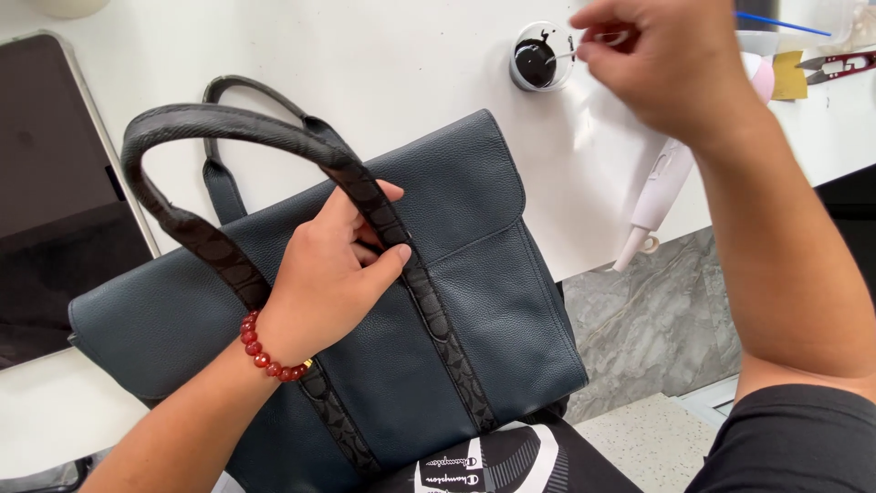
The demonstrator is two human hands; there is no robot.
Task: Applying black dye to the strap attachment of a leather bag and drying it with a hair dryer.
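Bag: a dark navy leather tote (438,301) lies partly on the white bench (365,55), its lower end hanging over the near edge toward the person's lap.
Handle: the black patterned strap (228,123) arches up above the bag's front; a second strap lies flat behind it.
Left hand: the left hand (333,265) is closed around the strap where it meets the bag, thumb across it; a red bead bracelet (265,351) sits on the wrist.
Right hand: the right hand (662,59) pinches a thin stick (584,47), its tip at a small round pot of black fluid (538,59).
Step in hand: loading the stick with black colour, by my reading, while the strap is steadied.
Next move calls for: carrying the wet tip across without drips, and a light touch on the strap's edge.
Nearby: a tablet (64,183) lies at the left; red snips (839,64) at the far right.
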